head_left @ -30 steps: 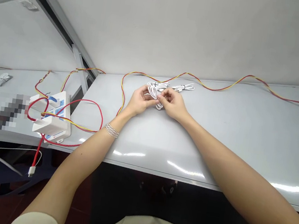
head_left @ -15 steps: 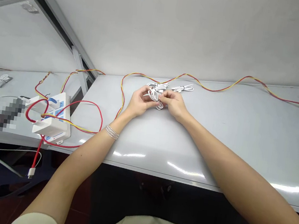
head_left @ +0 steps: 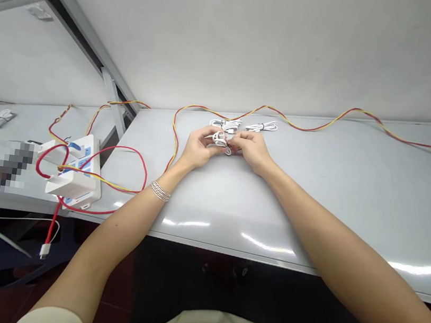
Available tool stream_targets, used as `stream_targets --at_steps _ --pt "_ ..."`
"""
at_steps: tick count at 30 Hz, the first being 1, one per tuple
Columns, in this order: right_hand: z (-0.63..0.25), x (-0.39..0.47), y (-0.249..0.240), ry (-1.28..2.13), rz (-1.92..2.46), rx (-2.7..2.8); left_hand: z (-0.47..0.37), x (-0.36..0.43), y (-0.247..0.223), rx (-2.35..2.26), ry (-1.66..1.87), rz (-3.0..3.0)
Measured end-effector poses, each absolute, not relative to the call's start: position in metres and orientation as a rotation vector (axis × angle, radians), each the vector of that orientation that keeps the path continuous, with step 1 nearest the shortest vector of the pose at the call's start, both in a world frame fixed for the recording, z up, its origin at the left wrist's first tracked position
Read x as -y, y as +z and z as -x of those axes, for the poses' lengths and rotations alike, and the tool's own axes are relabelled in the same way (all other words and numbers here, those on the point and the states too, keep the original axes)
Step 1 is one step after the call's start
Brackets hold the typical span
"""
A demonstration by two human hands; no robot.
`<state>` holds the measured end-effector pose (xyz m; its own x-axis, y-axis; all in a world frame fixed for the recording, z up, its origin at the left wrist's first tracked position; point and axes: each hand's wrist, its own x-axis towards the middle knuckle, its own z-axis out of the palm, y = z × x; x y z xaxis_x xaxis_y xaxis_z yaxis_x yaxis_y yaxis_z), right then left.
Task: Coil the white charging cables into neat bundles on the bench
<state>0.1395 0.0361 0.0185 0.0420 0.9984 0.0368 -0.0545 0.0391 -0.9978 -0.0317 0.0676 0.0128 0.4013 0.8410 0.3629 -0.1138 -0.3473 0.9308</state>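
My left hand (head_left: 196, 149) is closed around a small coiled white cable (head_left: 219, 139), held just above the grey tabletop. On the coil's right side, the fingertips of my right hand (head_left: 254, 150) pinch at a thin dark tie wrapped round it. What exactly lies between those fingertips is too small to make out fully. Just behind my hands, a tied bundle of white cable (head_left: 226, 125) lies on the table. To its right is another tied white cable (head_left: 262, 127).
A twisted red and yellow wire (head_left: 312, 130) runs along the wall at the table's back. At left stands a white power strip (head_left: 89, 186) with plugged-in adapters and a looping red cable (head_left: 146, 165). A metal frame post (head_left: 114, 96) divides this table from the left one.
The coil in my left hand has turned slightly and looks more compact. It sits a little lower, so the bundle behind it shows more. Both hands stay in nearly the same place.
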Motion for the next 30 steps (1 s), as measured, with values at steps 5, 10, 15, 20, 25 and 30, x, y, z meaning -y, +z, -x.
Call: stream_targets --at_steps 5,10,15,20,25,30 --pt "-0.14 -0.036 0.018 1.197 1.122 1.168 0.032 -0.07 0.009 -0.674 1.129 -1.603" --pt "-0.141 -0.034 0.018 1.159 1.116 1.221 0.033 -0.072 0.007 -0.643 1.134 -1.548" --pt "-0.139 -0.035 0.014 1.094 1.09 1.236 0.033 -0.072 0.007 -0.667 1.134 -1.485" --pt "-0.141 -0.034 0.01 1.032 1.0 1.293 0.036 -0.077 0.005 -0.731 1.111 -1.468" --pt "-0.142 -0.033 0.009 0.997 1.023 1.404 0.038 -0.08 0.005 -0.717 1.08 -1.461" --pt "-0.141 -0.034 0.006 0.956 1.042 1.414 0.038 -0.079 0.006 -0.706 1.074 -1.412"
